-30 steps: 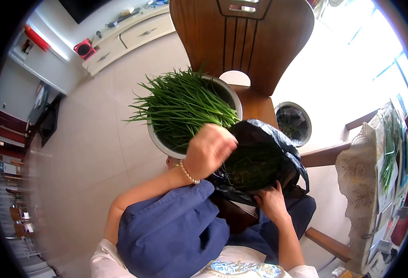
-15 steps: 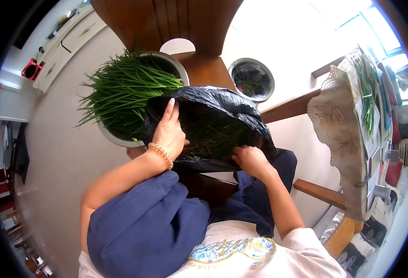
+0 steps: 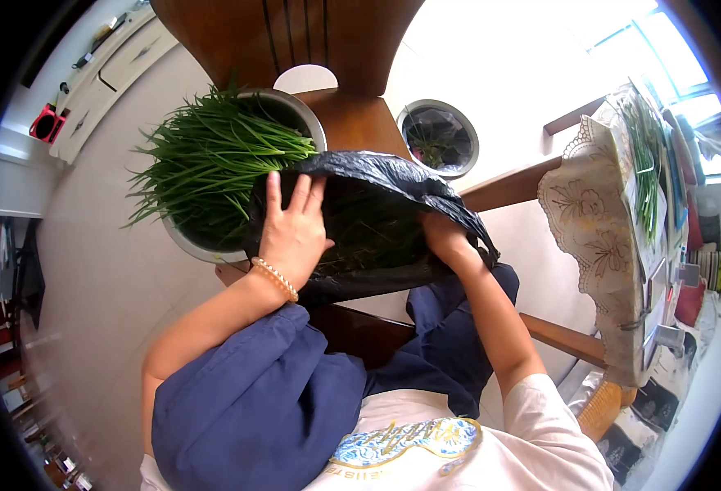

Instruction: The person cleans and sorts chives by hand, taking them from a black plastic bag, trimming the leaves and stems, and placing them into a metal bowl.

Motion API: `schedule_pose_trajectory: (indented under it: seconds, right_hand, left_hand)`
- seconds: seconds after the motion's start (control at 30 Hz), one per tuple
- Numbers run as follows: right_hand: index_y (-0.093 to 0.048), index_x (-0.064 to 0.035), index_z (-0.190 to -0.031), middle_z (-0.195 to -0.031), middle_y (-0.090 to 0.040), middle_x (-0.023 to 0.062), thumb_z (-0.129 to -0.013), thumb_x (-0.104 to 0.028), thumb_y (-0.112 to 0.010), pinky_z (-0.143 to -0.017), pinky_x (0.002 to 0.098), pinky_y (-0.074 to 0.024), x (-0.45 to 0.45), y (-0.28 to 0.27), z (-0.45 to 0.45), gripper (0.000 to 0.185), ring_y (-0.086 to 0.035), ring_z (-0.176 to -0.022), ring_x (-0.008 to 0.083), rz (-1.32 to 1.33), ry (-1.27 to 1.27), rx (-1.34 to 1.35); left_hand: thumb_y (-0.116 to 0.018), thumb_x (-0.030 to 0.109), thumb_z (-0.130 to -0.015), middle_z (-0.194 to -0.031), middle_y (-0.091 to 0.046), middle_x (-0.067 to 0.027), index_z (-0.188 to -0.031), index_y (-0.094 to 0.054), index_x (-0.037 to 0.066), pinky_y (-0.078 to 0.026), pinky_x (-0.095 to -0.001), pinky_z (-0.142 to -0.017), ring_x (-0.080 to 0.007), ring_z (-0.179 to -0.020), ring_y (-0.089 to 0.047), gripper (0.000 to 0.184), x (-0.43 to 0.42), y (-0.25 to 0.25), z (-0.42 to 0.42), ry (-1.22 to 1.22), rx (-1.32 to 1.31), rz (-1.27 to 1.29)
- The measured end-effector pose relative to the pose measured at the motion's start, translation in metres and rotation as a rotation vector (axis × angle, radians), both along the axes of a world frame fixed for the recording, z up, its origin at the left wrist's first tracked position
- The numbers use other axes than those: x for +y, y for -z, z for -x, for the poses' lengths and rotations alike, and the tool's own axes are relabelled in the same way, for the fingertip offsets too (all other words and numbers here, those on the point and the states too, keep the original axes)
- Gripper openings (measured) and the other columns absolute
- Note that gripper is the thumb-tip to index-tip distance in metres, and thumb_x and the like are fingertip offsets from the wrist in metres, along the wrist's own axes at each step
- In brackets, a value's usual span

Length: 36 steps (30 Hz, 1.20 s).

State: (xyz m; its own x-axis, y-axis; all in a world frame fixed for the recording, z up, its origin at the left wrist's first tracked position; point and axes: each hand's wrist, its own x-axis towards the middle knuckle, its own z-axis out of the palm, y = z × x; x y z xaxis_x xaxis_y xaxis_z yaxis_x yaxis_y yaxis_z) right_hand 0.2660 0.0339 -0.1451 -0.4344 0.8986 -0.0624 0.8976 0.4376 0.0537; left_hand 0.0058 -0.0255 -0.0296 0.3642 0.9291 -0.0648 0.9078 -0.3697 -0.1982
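While the left hand (image 3: 289,231) is resting with fingers spread against the left side of the open black plastic bag (image 3: 377,168), the right hand (image 3: 445,233) is sitting inside its right end; the fingers are hiding there, so whether they are pinching anything cannot be told. The bag is lying over the person's lap, just beside a metal basin (image 3: 318,123) on the wooden chair (image 3: 348,123). A thick heap of long green chives (image 3: 221,155), probably garlic chives, is already filling much of that basin and hanging over its rim. Dim, tangled stalks (image 3: 360,245) are lying in the bag, so the handling is apparently well along but unfinished; exactly how much is left is staying hidden in shadow.
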Motion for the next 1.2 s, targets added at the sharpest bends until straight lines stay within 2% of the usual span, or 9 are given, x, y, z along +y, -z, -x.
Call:
schedule_pose_trajectory:
  seconds: [0.23,0.37,0.4,0.53,0.67,0.77,0.97,1.03,1.2]
  right_hand:
    - [-0.063,-0.0089,-0.097,-0.092,-0.062,0.0142,-0.087,-0.027,-0.043,-0.077,0.0412,-0.0446,-0.005,0.001,0.005,0.029,-0.059,-0.086,0.0325,-0.114,0.054,-0.045]
    - [-0.065,-0.0126,-0.090,-0.087,-0.062,0.0146,-0.077,-0.017,-0.056,-0.072,0.0391,-0.0464,-0.007,-0.016,-0.001,0.017,-0.060,-0.079,0.0309,0.232,0.026,0.115]
    - [-0.065,-0.0108,-0.089,-0.085,-0.062,0.0152,-0.073,-0.014,-0.059,-0.071,0.0383,-0.0467,-0.009,-0.025,-0.001,0.018,-0.060,-0.078,0.0306,0.213,0.028,0.233]
    - [-0.065,-0.0060,-0.088,-0.082,-0.062,0.0155,-0.066,-0.009,-0.065,-0.071,0.0367,-0.0471,-0.007,-0.046,0.000,0.022,-0.060,-0.076,0.0308,0.235,0.042,0.523]
    - [-0.061,-0.0043,-0.101,-0.088,-0.060,0.0183,-0.066,-0.005,-0.064,-0.075,0.0376,-0.0462,-0.009,-0.071,0.010,0.034,-0.058,-0.082,0.0329,0.559,0.188,0.670]
    - [-0.057,-0.0049,-0.106,-0.093,-0.058,0.0206,-0.067,-0.003,-0.063,-0.077,0.0392,-0.0446,-0.014,-0.051,0.012,0.039,-0.055,-0.089,0.0355,0.081,0.122,0.535]
    - [-0.060,-0.0041,-0.089,-0.091,-0.058,0.0189,-0.071,-0.005,-0.059,-0.076,0.0415,-0.0446,-0.031,-0.061,0.004,0.018,-0.056,-0.086,0.0354,0.339,0.079,0.608]
    - [-0.061,-0.0051,-0.081,-0.088,-0.060,0.0164,-0.074,-0.011,-0.057,-0.071,0.0398,-0.0460,-0.038,-0.057,-0.005,0.010,-0.059,-0.080,0.0326,0.565,0.038,0.249]
    - [-0.054,-0.0030,-0.098,-0.087,-0.057,0.0158,-0.071,-0.019,-0.061,-0.071,0.0422,-0.0449,-0.040,-0.018,-0.025,0.032,-0.057,-0.080,0.0335,0.130,-0.042,-0.128]
  left_hand:
    - [-0.060,0.052,-0.067,-0.114,-0.053,-0.0148,-0.113,-0.052,-0.003,-0.015,-0.0454,-0.107,-0.0250,-0.121,-0.038,0.071,-0.023,0.020,-0.027,0.486,-0.382,0.222]
    - [-0.064,0.032,-0.070,-0.076,-0.062,-0.0103,-0.079,-0.061,0.005,-0.030,-0.0430,-0.101,-0.0253,-0.083,-0.060,0.029,-0.027,0.050,-0.032,0.374,-0.216,0.536]
    - [-0.064,0.024,-0.069,-0.059,-0.058,-0.0069,-0.065,-0.057,0.008,-0.041,-0.0395,-0.090,-0.0245,-0.065,-0.059,0.018,-0.029,0.052,-0.028,0.485,-0.311,0.371]
    - [-0.063,0.025,-0.071,-0.059,-0.055,-0.0066,-0.067,-0.057,0.008,-0.046,-0.0341,-0.067,-0.0246,-0.067,-0.059,0.019,-0.033,0.040,-0.034,0.728,-0.516,0.405]
    - [-0.062,0.027,-0.073,-0.065,-0.056,-0.0085,-0.067,-0.056,0.006,-0.047,-0.0362,-0.064,-0.0261,-0.066,-0.059,0.023,-0.034,0.039,-0.028,0.568,-0.566,0.424]
    - [-0.062,0.024,-0.073,-0.064,-0.055,-0.0082,-0.069,-0.057,0.007,-0.048,-0.0365,-0.061,-0.0260,-0.065,-0.059,0.019,-0.034,0.042,-0.028,0.601,-0.618,0.460]
    - [-0.056,0.015,-0.075,-0.064,-0.053,-0.0068,-0.085,-0.062,0.010,-0.048,-0.0349,-0.058,-0.0240,-0.062,-0.058,0.012,-0.037,0.039,-0.031,0.662,-0.674,0.368]
    - [-0.055,0.014,-0.076,-0.064,-0.053,-0.0067,-0.088,-0.062,0.011,-0.048,-0.0346,-0.058,-0.0237,-0.062,-0.058,0.015,-0.038,0.039,-0.033,0.687,-0.679,0.364]
    - [-0.049,0.012,-0.075,-0.069,-0.058,-0.0090,-0.084,-0.059,0.010,-0.049,-0.0359,-0.059,-0.0258,-0.068,-0.061,0.013,-0.038,0.038,-0.035,0.678,-0.766,0.493]
